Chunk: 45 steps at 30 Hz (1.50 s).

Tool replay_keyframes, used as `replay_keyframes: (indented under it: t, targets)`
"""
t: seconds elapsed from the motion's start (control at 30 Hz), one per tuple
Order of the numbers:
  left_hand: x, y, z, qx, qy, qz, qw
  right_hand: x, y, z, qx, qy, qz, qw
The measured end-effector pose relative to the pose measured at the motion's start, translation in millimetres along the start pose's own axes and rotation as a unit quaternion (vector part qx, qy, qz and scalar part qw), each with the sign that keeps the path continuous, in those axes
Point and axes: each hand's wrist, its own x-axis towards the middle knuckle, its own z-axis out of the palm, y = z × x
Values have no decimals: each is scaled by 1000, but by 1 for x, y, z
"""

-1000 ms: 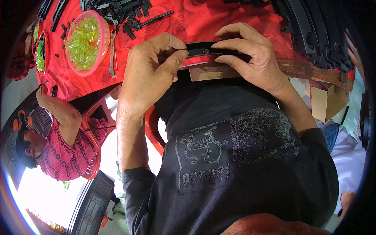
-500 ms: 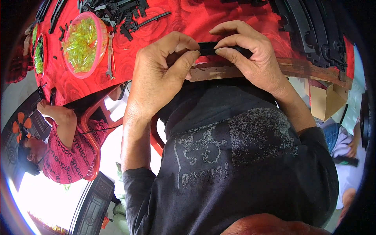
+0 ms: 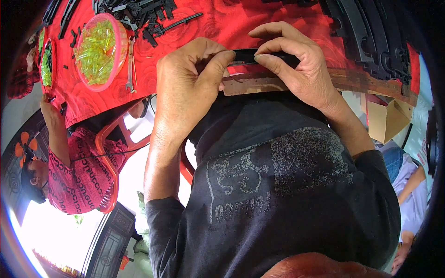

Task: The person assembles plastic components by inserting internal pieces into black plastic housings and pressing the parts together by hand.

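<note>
Above the table's near edge, a slim black plastic part [image 3: 244,56] lies level between my two hands. My left hand [image 3: 192,76] pinches its left end between thumb and curled fingers. The thumb and index finger of my right hand [image 3: 296,60] grip it farther right, with the other fingers arched above. Both hands cover much of the part, so its full shape cannot be made out. Left of my left hand stands a pink-rimmed bowl [image 3: 124,51] filled with clear yellow-green tubes [image 3: 95,53]. A wrench [image 3: 130,65] lies beside the bowl.
Small black parts [image 3: 139,16] are heaped on the red tablecloth [image 3: 208,32]. Long black curved pieces [image 3: 366,37] lie at the right. A wooden edge [image 3: 255,86] borders the table before me, with a cardboard box [image 3: 388,120] below right. One person [image 3: 83,167] sits at left, another [image 3: 410,194] at right.
My left hand has shifted slightly left along the black part, baring more of it between my hands. The person at left has lowered an arm; the one at right has moved too.
</note>
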Motion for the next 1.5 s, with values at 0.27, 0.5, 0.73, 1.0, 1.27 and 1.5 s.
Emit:
replay_keyframes:
  t: [0.27,0.5,0.73,1.0,1.27,1.5]
  targets:
    - [-1,-1,-18,85,1,-53,995,-6,0,-8,-105,-23,-42,993]
    - [8,1,-20,122,-15,-39,992,-5,4,-3,-132,-31,-58,989]
    - [13,7,-23,199,-59,-7,978,0,3,0,-115,-19,-64,991]
    - [17,7,-23,146,-65,-34,987,-1,5,1,-116,-10,-63,991]
    - [14,8,-18,130,-66,-72,987,-5,6,1,-112,-19,-58,992]
    - [15,5,-24,93,-53,-93,990,3,7,5,-128,-27,-58,990]
